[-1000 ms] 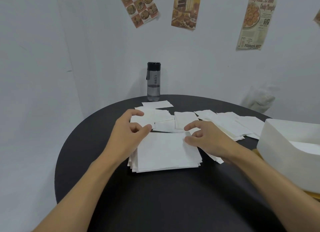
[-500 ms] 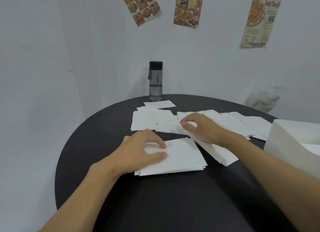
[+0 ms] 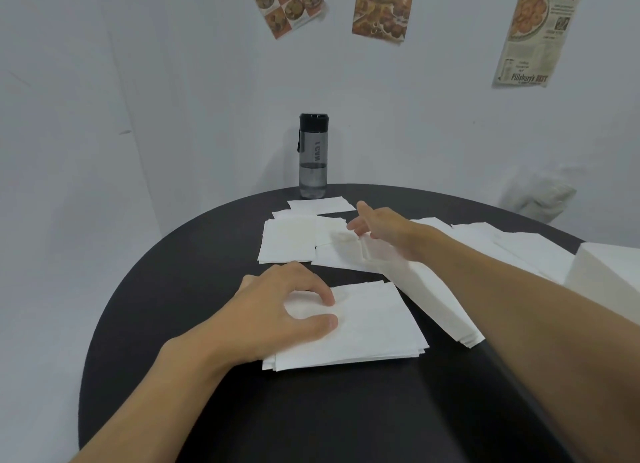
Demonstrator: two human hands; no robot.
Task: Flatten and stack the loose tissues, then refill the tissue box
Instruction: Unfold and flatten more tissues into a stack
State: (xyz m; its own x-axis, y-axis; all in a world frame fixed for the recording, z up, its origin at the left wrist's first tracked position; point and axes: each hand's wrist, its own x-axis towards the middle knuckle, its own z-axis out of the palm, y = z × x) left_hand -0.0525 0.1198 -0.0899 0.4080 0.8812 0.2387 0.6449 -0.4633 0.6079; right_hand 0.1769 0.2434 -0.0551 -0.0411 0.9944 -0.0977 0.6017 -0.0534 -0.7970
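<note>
A squared stack of white tissues (image 3: pixel 374 324) lies on the round black table (image 3: pixel 242 410) in front of me. My left hand (image 3: pixel 284 310) rests on the stack's left half, fingers loosely curved over the top sheet. Behind it lie loose tissues (image 3: pixel 287 244) spread flat, and a slanted pile of tissues (image 3: pixel 433 300) runs under my right forearm. My right hand (image 3: pixel 384 232) reaches over the loose tissues with fingers stretched out, touching one whose edge is ruffled up. The white tissue box (image 3: pixel 609 272) stands at the right edge, partly cut off.
A dark water bottle (image 3: pixel 312 156) stands at the table's far edge against the wall. A white crumpled bag (image 3: pixel 540 196) sits beyond the table at the right. Posters hang on the wall. More tissues (image 3: pixel 526 251) lie beside the box.
My right hand left the stack and moved back to the loose tissues, its fingers now stretched out. My left hand slid down onto the stack and stays there.
</note>
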